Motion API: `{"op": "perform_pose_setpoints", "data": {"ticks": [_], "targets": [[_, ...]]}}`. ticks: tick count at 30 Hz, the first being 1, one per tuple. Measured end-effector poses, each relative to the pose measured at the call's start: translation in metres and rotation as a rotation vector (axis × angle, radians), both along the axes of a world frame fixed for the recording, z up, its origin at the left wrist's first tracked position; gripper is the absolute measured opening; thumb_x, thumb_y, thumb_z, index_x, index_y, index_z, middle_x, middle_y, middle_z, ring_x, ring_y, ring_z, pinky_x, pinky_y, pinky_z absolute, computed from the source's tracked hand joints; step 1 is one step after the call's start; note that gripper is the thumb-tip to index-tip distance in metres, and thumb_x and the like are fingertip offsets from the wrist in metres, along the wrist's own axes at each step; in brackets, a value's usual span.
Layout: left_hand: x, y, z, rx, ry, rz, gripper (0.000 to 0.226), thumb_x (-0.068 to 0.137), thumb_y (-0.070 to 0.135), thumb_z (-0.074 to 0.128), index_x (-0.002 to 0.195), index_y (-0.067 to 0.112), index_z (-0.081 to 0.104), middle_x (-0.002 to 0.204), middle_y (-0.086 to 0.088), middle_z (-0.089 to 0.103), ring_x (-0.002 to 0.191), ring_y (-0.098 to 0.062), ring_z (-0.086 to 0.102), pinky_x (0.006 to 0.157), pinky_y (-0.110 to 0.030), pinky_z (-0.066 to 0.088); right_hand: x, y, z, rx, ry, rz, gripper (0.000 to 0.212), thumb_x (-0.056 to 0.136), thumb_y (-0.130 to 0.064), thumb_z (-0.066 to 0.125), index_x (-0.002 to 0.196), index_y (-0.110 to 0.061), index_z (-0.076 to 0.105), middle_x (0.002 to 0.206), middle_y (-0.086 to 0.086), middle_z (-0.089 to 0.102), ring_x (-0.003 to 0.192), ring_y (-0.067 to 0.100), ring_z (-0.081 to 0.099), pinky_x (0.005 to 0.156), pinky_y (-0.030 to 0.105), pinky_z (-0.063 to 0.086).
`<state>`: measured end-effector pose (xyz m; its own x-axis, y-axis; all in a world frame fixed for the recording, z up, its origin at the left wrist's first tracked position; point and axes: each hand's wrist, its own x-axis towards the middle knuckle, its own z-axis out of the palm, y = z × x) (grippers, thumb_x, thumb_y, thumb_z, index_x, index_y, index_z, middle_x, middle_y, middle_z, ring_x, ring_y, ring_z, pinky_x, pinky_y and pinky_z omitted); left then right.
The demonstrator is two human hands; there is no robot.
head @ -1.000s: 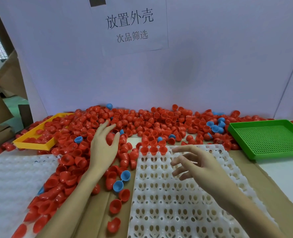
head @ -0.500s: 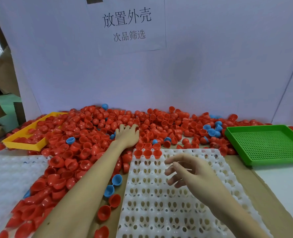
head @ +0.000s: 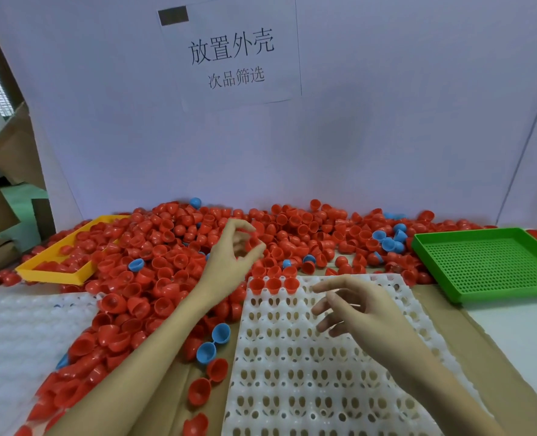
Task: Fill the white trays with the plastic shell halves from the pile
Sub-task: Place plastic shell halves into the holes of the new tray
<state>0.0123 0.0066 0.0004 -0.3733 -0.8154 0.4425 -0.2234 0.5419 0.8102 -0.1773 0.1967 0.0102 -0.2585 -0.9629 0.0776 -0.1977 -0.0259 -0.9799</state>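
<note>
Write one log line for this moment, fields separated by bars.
left hand: pinches red shell over pile | right hand: open above white tray | tray: three shells

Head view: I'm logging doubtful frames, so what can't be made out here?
- Left hand: motion-blurred fingertips; whether they pinch a red plastic shell half is unclear.
- White perforated plastic tray: near end cut by the bottom edge, right part hidden by the right hand.
- Yellow plastic tray: inside buried under red shells.

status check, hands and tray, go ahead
Left hand over the pile, fingers curled on a red shell, blurred. Right hand open, hovering above the white tray. Three red shells seated in the far row. Nothing blocking.
</note>
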Motion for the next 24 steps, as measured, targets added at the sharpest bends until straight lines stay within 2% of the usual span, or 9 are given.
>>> {"op": "perform_pose_setpoints", "data": {"ticks": [2, 5, 7, 8, 10, 12, 14, 20, 24], "targets": [[0.005, 0.036, 0.001, 0.096, 0.071, -0.165, 0.038, 0.096, 0.02, 0.076, 0.123, 0.023, 0.051, 0.111, -0.008, 0.075, 0.098, -0.02, 0.077, 0.096, -0.03, 0.058, 0.001, 0.0, 0.001, -0.049, 0.006, -0.005, 0.024, 0.106, -0.013, 0.057, 0.123, -0.027, 0.067, 0.094, 0.001, 0.078, 0.08, 0.02, 0.078, 0.07, 0.03, 0.064], [0.011, 0.082, -0.007, 0.184, 0.084, -0.357, 0.045, 0.097, 0.023, 0.075, 0.13, 0.023, 0.045, 0.116, -0.01, 0.076, 0.105, -0.028, 0.076, 0.099, -0.039, 0.058, 0.003, 0.0, 0.0, -0.155, 0.024, 0.045, 0.062, 0.101, -0.018, 0.067, 0.15, -0.048, 0.043, 0.114, -0.006, 0.075, 0.096, 0.017, 0.077, 0.076, 0.032, 0.064], [0.012, 0.102, -0.011, 0.216, 0.077, -0.451, 0.043, 0.099, 0.023, 0.073, 0.131, 0.019, 0.045, 0.12, -0.01, 0.075, 0.109, -0.03, 0.075, 0.101, -0.041, 0.057, 0.003, 0.001, 0.001, -0.196, 0.092, 0.133, 0.076, 0.098, -0.024, 0.069, 0.154, -0.058, 0.03, 0.13, -0.012, 0.068, 0.109, 0.015, 0.073, 0.084, 0.034, 0.063], [0.012, 0.109, -0.012, 0.225, 0.078, -0.479, 0.04, 0.1, 0.024, 0.072, 0.13, 0.018, 0.046, 0.122, -0.01, 0.074, 0.11, -0.03, 0.074, 0.102, -0.041, 0.057, 0.003, 0.001, 0.002, -0.203, 0.131, 0.177, 0.076, 0.098, -0.025, 0.069, 0.155, -0.058, 0.03, 0.134, -0.014, 0.066, 0.114, 0.013, 0.071, 0.086, 0.034, 0.063], [0.014, 0.114, -0.013, 0.229, 0.089, -0.494, 0.036, 0.1, 0.023, 0.071, 0.129, 0.018, 0.05, 0.125, -0.009, 0.072, 0.112, -0.03, 0.073, 0.102, -0.041, 0.057, 0.0, 0.002, 0.004, -0.216, 0.199, 0.228, 0.066, 0.098, -0.02, 0.071, 0.152, -0.047, 0.044, 0.132, -0.012, 0.069, 0.114, 0.013, 0.071, 0.087, 0.032, 0.062], [0.015, 0.113, -0.015, 0.216, 0.091, -0.464, 0.033, 0.1, 0.02, 0.071, 0.128, 0.016, 0.054, 0.126, -0.008, 0.069, 0.114, -0.031, 0.072, 0.102, -0.046, 0.057, -0.003, 0.001, 0.005, -0.22, 0.237, 0.234, 0.05, 0.097, -0.011, 0.072, 0.139, -0.036, 0.062, 0.124, -0.01, 0.072, 0.109, 0.014, 0.073, 0.086, 0.032, 0.061], [0.016, 0.11, -0.017, 0.219, 0.097, -0.435, 0.034, 0.098, 0.018, 0.074, 0.127, 0.015, 0.056, 0.124, -0.007, 0.068, 0.114, -0.032, 0.071, 0.101, -0.05, 0.057, -0.004, 0.001, 0.005, -0.221, 0.258, 0.205, 0.04, 0.094, -0.013, 0.076, 0.128, -0.033, 0.07, 0.12, -0.01, 0.073, 0.106, 0.015, 0.073, 0.084, 0.033, 0.062], [0.016, 0.105, -0.019, 0.146, 0.131, -0.342, 0.033, 0.094, 0.018, 0.08, 0.122, 0.018, 0.062, 0.117, -0.007, 0.073, 0.103, -0.031, 0.075, 0.095, -0.038, 0.059, -0.008, -0.001, 0.002, -0.23, 0.255, 0.177, 0.029, 0.091, -0.021, 0.08, 0.117, -0.031, 0.075, 0.116, -0.01, 0.075, 0.104, 0.016, 0.074, 0.085, 0.034, 0.063], [0.016, 0.105, -0.019, 0.14, 0.151, -0.342, 0.04, 0.098, 0.02, 0.075, 0.132, 0.024, 0.056, 0.115, -0.006, 0.075, 0.1, -0.029, 0.077, 0.095, -0.035, 0.059, -0.006, -0.003, 0.0, -0.248, 0.23, 0.161, 0.028, 0.09, -0.023, 0.081, 0.117, -0.029, 0.075, 0.116, -0.01, 0.075, 0.101, 0.017, 0.074, 0.083, 0.033, 0.063]]}}
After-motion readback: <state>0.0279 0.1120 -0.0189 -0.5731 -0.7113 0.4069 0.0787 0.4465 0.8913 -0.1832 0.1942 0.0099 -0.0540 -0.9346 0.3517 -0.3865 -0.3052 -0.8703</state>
